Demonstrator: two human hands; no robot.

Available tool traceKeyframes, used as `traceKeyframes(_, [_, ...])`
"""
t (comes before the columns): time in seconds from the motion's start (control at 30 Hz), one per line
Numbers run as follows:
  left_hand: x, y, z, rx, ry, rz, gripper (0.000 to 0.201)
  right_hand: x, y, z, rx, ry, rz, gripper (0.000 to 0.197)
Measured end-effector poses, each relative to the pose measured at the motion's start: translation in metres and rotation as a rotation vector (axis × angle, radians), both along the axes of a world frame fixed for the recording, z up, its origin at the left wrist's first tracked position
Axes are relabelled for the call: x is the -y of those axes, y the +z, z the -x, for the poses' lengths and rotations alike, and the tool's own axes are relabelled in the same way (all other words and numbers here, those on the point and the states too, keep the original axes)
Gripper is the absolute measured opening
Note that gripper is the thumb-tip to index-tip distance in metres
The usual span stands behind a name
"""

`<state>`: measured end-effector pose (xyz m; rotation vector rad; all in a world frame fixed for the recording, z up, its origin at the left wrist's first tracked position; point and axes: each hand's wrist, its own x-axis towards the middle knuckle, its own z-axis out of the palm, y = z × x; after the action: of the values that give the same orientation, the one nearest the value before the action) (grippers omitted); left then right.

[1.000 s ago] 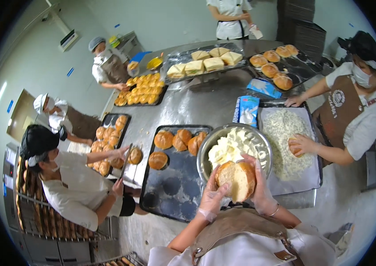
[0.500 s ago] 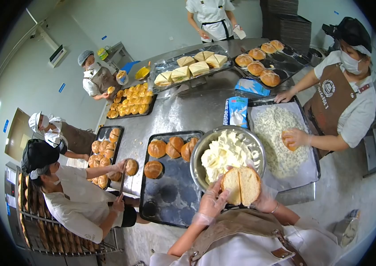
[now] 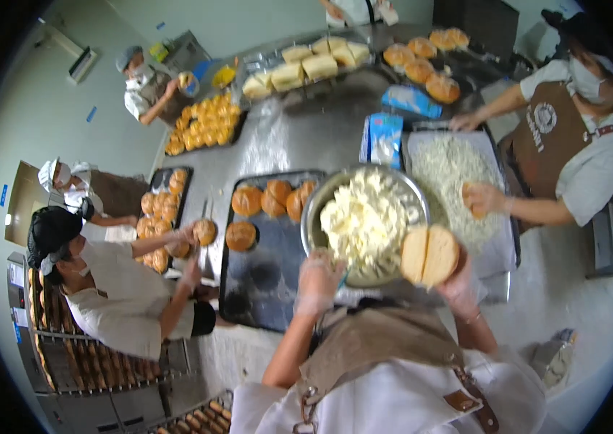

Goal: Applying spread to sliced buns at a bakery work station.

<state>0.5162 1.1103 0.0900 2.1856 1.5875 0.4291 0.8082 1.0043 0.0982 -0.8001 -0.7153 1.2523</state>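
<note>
My right hand (image 3: pixel 460 283), in a clear plastic glove, grips a round bread bun (image 3: pixel 429 255). The bun is split down the middle, its pale cut faces turned up, at the right rim of a steel mixing bowl (image 3: pixel 309 226). Inside the bowl lies a heap of pale whipped cream (image 3: pixel 364 217). My left hand (image 3: pixel 321 281), gloved too, is closed by the bowl's near left rim. A thin teal sliver shows at its fingers; what it belongs to is hidden.
Left of the bowl a dark tray (image 3: pixel 267 271) carries several buns. On the right, a co-worker presses a bun into a paper-lined tray of white flakes (image 3: pixel 451 159). Blue cartons (image 3: pixel 385 139) stand behind the bowl. Another co-worker handles a bun (image 3: pixel 204 231) at left.
My left hand has let go of the bun and moved left to the bowl's near rim. My right hand has carried the bun to the right. The whole view has shifted.
</note>
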Motion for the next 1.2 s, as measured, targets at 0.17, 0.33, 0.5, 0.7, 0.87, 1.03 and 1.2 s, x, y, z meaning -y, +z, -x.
traceKeyframes(0.17, [-0.021,-0.032,-0.008,-0.242,-0.025,0.031,0.041,-0.017,-0.058,-0.033,-0.85,-0.076,0.095,0.053])
traceKeyframes(0.33, [-0.018,-0.048,-0.009,-0.318,-0.009,0.215,0.039,-0.005,-0.056,-0.039,-0.777,-0.117,0.151,0.059])
traceKeyframes(0.5, [-0.011,-0.065,-0.028,-0.326,-0.037,0.421,0.032,-0.012,-0.035,-0.026,-0.939,-0.013,0.143,0.054])
traceKeyframes(0.7, [-0.027,-0.072,-0.021,-0.454,-0.196,0.46,0.026,-0.014,-0.038,-0.032,-0.968,-0.12,0.193,0.058])
traceKeyframes(0.87, [-0.031,-0.05,-0.008,-0.404,-0.309,0.244,0.028,-0.011,-0.05,-0.047,-0.854,-0.213,0.238,0.055])
traceKeyframes(1.03, [-0.047,-0.082,-0.043,-0.226,-0.051,0.377,0.027,-0.018,-0.059,-0.056,-0.9,-0.231,0.239,0.058])
traceKeyframes(1.2, [-0.066,-0.155,-0.03,-0.158,-0.234,0.215,0.03,-0.026,-0.057,-0.05,-0.932,-0.193,0.209,0.057])
